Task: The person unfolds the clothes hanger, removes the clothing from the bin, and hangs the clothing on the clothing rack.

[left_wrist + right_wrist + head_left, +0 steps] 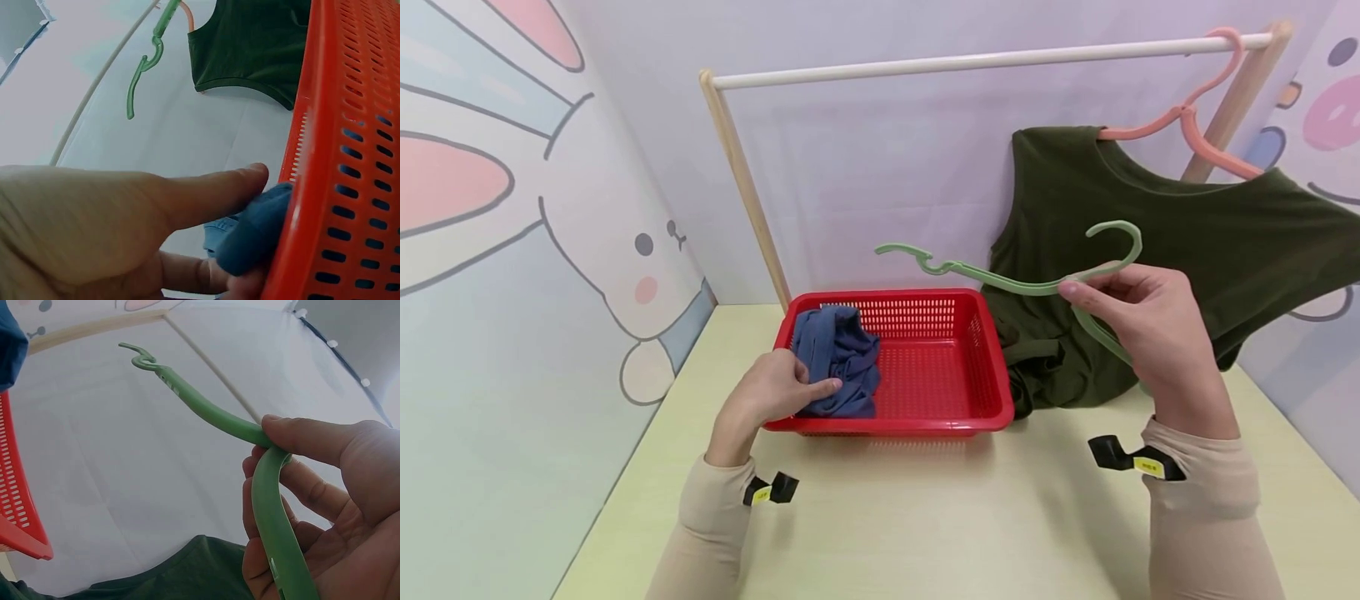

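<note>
A bunched blue garment (pixel 850 367) lies in the left part of a red plastic basket (pixel 891 425). My left hand (pixel 775 385) pinches a fold of this cloth between thumb and fingers, close by the basket's rim; the left wrist view shows the fold (pixel 253 234) under the thumb. In the air right of the basket, my right hand (pixel 1157 325) grips a green plastic hanger (pixel 1000 282) near the base of its hook. One hanger arm points left; the other slopes down past the palm, as the right wrist view shows. Nothing hangs on this hanger.
A dark green sleeveless top (pixel 1180 225) hangs on a pink hanger (pixel 1213 150) from the right end of a white rail (pixel 925 65). Its lower part rests on the pale table (pixel 910 517) beside the basket. Wooden posts (pixel 748 192) carry the rail.
</note>
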`<state>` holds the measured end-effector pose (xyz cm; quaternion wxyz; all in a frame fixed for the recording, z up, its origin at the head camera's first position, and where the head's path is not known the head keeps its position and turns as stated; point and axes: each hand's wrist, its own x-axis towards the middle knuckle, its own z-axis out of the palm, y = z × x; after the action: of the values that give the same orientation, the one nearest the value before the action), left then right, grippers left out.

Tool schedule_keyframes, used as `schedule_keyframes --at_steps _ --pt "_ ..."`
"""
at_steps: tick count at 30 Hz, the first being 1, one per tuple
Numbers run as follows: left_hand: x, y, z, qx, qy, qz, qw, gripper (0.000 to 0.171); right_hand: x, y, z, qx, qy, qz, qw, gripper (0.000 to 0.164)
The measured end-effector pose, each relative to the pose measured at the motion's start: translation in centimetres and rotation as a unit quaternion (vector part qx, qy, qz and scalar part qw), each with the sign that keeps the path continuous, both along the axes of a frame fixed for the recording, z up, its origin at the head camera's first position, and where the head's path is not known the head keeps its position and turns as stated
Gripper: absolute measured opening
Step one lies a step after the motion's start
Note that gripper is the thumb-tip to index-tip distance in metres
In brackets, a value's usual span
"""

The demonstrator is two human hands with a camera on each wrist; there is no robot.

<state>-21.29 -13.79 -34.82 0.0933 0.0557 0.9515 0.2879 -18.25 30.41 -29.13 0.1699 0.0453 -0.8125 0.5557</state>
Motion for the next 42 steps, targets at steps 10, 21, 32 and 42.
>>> schedule_keyframes --at_steps 10,21,32,42 --pt "-0.4 0.4 0.2 0.028 0.115 -0.006 0.9929 0.024 -0.2 -0.1 0.0 -0.005 -0.004 0.003 1.0 0.03" --pt "-0.2 1.1 0.3 0.061 0.352 0.073 0.931 0.024 -0.2 -0.1 -0.2 -0.005 -0.004 0.007 1.0 0.03" --pt "-0.1 2.3 0.2 0.12 0.412 -0.096 0.898 0.022 -0.1 -0.1 -0.2 0.008 0.005 0.001 1.0 0.029" --pt "1.0 2.8 0.6 0.186 0.34 -0.278 0.8789 0.025 -0.2 0.0 -0.1 -0.011 -0.001 0.008 1.0 0.03"
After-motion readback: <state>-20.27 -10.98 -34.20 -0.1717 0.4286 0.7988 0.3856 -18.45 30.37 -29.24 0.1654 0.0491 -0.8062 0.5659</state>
